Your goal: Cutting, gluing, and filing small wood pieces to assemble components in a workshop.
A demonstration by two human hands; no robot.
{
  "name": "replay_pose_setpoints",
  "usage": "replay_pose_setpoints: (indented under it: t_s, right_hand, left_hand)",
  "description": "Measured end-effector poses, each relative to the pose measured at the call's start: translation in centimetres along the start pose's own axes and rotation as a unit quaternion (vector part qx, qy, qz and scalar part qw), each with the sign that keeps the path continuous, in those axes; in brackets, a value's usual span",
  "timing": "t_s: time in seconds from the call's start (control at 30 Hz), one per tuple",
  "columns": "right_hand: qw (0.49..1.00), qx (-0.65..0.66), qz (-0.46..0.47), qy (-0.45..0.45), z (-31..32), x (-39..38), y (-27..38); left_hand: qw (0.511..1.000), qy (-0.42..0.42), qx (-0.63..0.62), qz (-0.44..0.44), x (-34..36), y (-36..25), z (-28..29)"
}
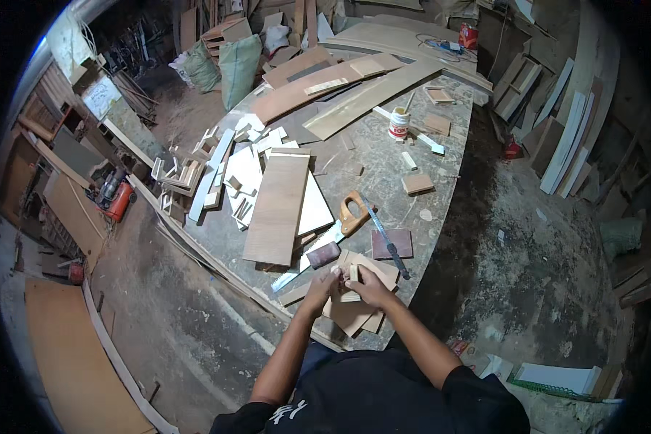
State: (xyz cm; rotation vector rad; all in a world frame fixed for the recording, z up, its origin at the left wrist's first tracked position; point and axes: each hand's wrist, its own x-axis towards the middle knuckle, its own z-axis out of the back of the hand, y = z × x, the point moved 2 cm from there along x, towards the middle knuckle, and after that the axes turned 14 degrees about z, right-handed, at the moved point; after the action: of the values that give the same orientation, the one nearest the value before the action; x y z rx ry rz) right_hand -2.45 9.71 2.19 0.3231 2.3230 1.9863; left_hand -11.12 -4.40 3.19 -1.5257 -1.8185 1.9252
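Observation:
Both my hands are close together over the near end of the workbench. Between the fingers of my right hand (371, 286) is a small pale wooden block (354, 274), held upright. Just beside it, my left hand (323, 286) is closed, its fingertips pinched; what they hold is too small to make out. Under the hands lie flat wooden boards (351, 317), overlapping at angles. A dark red sanding block (323, 254) rests just beyond my left hand. Past it lies a handsaw (353, 215) with a wooden handle, its blade pointing toward me.
A dark strip-like tool (388, 243) crosses a dark red square sheet (401, 244) near the right edge. A long brown board (278, 206) lies on white offcuts at left. Farther off stand an open glue jar (398, 123) and long planks (372, 98).

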Motion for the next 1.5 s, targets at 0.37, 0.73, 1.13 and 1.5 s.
replay_pose_setpoints:
  t_s: [0.37,0.73,1.13,1.5]
  right_hand:
    - [0.983,0.015,0.086,-0.160,-1.0,-0.1,-1.9]
    - [0.974,0.039,0.109,-0.194,-1.4,-0.5,-0.2]
    - [0.891,0.258,0.108,-0.358,0.4,2.7,0.1]
    - [0.943,0.120,0.013,-0.309,3.6,0.4,-1.4]
  left_hand:
    - [0.978,-0.074,-0.191,-0.036,1.1,0.3,-4.8]
    - [0.963,-0.140,-0.225,-0.040,0.3,-0.1,-6.5]
    - [0.888,-0.144,-0.434,-0.041,1.6,-1.6,-5.0]
    - [0.927,-0.074,-0.299,-0.212,2.8,-1.7,-1.1]
